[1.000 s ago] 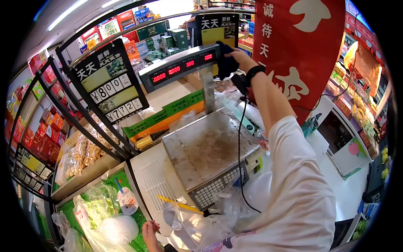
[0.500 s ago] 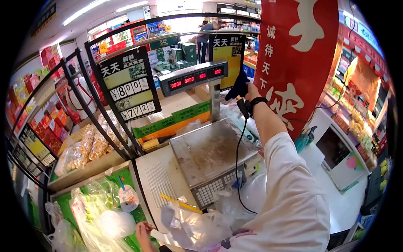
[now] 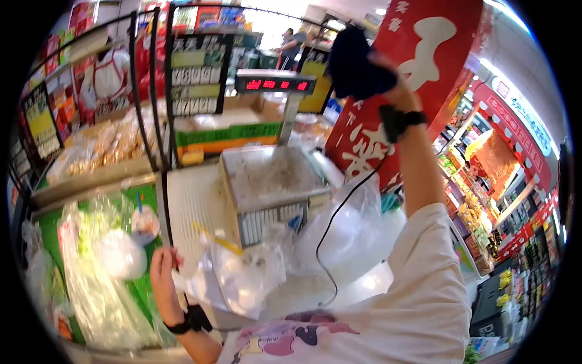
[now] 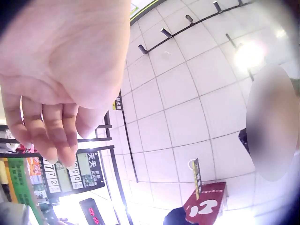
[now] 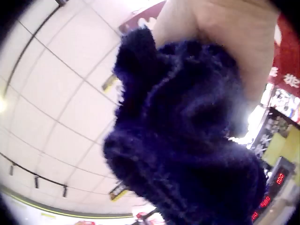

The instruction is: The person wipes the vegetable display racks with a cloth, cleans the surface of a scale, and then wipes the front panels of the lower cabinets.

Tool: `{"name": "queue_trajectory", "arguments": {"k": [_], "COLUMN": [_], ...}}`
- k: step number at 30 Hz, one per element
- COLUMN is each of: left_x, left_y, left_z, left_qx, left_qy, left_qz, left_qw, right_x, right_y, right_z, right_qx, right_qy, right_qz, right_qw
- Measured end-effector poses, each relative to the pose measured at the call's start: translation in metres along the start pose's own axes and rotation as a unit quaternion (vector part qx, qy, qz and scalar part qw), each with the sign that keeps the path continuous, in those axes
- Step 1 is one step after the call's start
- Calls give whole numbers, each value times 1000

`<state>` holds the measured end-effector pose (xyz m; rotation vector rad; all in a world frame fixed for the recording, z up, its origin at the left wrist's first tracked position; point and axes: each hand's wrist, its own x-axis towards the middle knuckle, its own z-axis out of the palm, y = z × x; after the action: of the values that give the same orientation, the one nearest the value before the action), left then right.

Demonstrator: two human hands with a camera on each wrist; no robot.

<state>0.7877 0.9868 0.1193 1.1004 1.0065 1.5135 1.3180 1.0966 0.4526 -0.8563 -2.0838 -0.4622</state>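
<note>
My right hand (image 3: 399, 90) grips a bunched dark blue cloth (image 3: 357, 65), held up high in front of the red banner (image 3: 427, 45). In the right wrist view the fuzzy cloth (image 5: 183, 136) hangs in folds and hides most of my fingers. Beyond and below it stands a scale with a stained metal pan (image 3: 273, 173) and a red-lit display (image 3: 276, 83) on a post. My left hand (image 3: 163, 285) hovers low, near the edge of the green-lined vegetable bin, holding nothing. The left wrist view shows this hand (image 4: 61, 70) with loosely bent fingers.
Clear plastic bags (image 3: 236, 273) lie on the counter before the scale. A black cable (image 3: 330, 227) runs down from my right wrist. Bagged vegetables (image 3: 91, 273) fill the left bin. Black rails with price signs (image 3: 197, 76) stand behind it. Two people are farther back.
My right hand has lifted the cloth away from beside the scale display, up and to the right. The left hand has come higher into view. The head view has shifted and tilted.
</note>
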Motion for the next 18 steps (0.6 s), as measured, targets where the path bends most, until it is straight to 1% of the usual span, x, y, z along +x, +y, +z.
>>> {"name": "queue_trajectory", "arguments": {"k": [1, 2, 3, 4, 5, 6, 7, 9, 13, 15, 16, 18], "left_x": [-6, -13, -15, -15, -19, -23, -25, -29, -42, -50, -55, -68], "left_y": [9, 21, 27, 28, 36, 41, 47, 57, 77, 80, 81, 84], "left_z": [3, 6, 3, -2, -1, -2, -1, -6, -22, -34, -38, -38], "left_qx": [-4, 8, 11, 18, 25, 30, 27, 40, 93, 107, 106, 118], "left_qy": [-6, 0, -18, -37, -47, -54, -59, -85, -62, -54, -33, -44], "left_qz": [16, 20, 9, 9, 14, 22, 20, 44, 55, 71, 62, 61], "left_qw": [1000, 1000, 1000, 999, 998, 998, 998, 995, 992, 990, 992, 990], "right_x": [13, 18, 18, 18, 17, 13, 7, -5, -32, -49, -57, -79], "right_y": [-12, -26, -46, -65, -83, -100, -115, -147, -213, -249, -267, -302], "right_z": [-18, -31, -39, -48, -58, -67, -75, -89, -106, -107, -106, -95], "right_qx": [-23, -30, -26, -25, -39, -60, -88, -140, -202, -211, -211, -179], "right_qy": [-22, -23, -17, -9, -6, -6, -10, -21, -22, -8, 3, 38], "right_qz": [-49, 0, 81, 167, 223, 260, 279, 295, 293, 292, 294, 318], "right_qw": [998, 999, 996, 986, 974, 964, 956, 945, 934, 933, 932, 930]}}
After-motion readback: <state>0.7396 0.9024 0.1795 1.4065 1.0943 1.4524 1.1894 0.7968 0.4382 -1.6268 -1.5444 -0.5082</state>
